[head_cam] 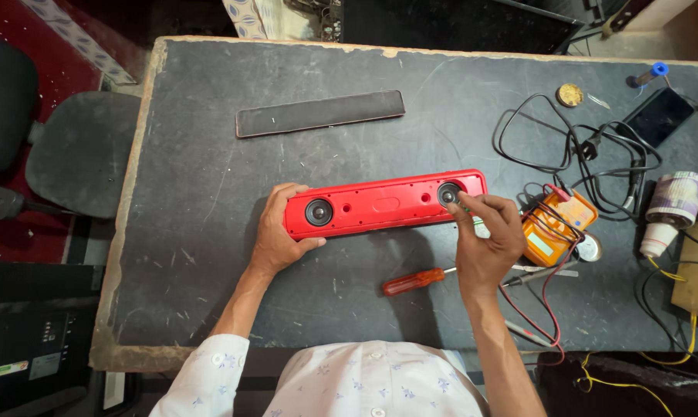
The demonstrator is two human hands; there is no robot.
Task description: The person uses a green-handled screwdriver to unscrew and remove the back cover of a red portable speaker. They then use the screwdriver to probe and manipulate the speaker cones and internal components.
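A long red speaker bar (385, 204) lies on the dark worktable (210, 255), with a round speaker cone near each end. My left hand (278, 235) grips its left end, thumb along the front edge. My right hand (485, 235) pinches with fingertips at the right speaker cone (448, 193); whether it holds a small part I cannot tell. A screwdriver with an orange-red handle (414, 281) lies on the table just below the bar, between my hands.
A long dark grille strip (320, 113) lies further back. At the right sit an orange multimeter (548, 225) with red and black leads, tangled black cables (588, 150), a phone (658, 115), a tape roll (675, 198) and a small round tin (570, 94). A chair (79, 147) stands left.
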